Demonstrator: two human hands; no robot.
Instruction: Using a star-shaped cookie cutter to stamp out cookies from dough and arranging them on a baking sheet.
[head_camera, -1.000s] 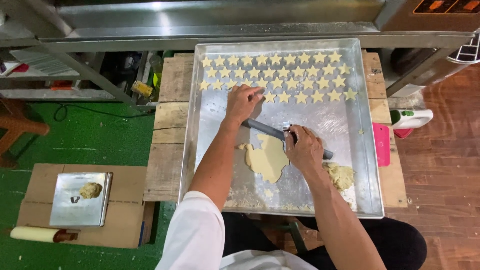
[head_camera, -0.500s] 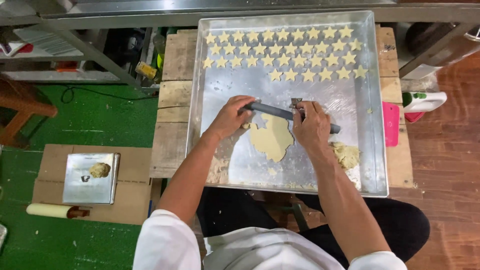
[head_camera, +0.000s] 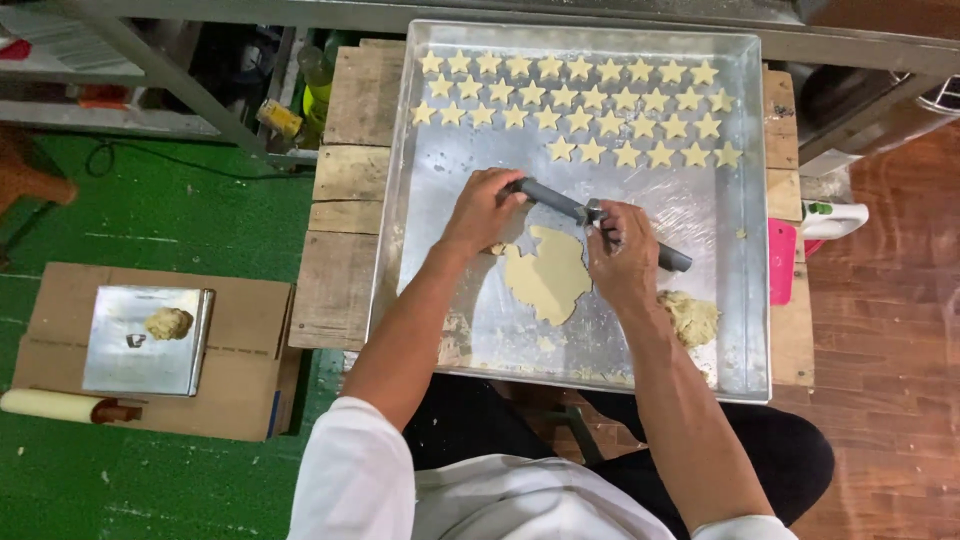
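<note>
A large metal tray (head_camera: 735, 330) lies on a wooden table. Several star-shaped dough pieces (head_camera: 580, 95) sit in rows across its far part. A flat, ragged sheet of dough (head_camera: 548, 280) lies in the middle of the tray. Just beyond it a grey rod (head_camera: 555, 200) runs slantwise. My left hand (head_camera: 483, 208) grips the rod's left end. My right hand (head_camera: 620, 255) is closed over the rod's middle, with a small metal piece at its fingertips. The rod's right end sticks out past that hand. A lump of dough (head_camera: 690, 316) rests beside my right wrist.
The wooden table (head_camera: 345, 180) shows left of the tray. On the green floor at left, a cardboard box (head_camera: 250, 400) carries a small metal tray (head_camera: 120, 360) with a dough lump (head_camera: 168, 322), and a rolling pin (head_camera: 55, 404). A pink object (head_camera: 780, 262) and a white bottle (head_camera: 835, 215) lie at right.
My left hand has come back from the star rows and taken the rod's left end. My right hand has stayed on the rod. The view has shifted a little.
</note>
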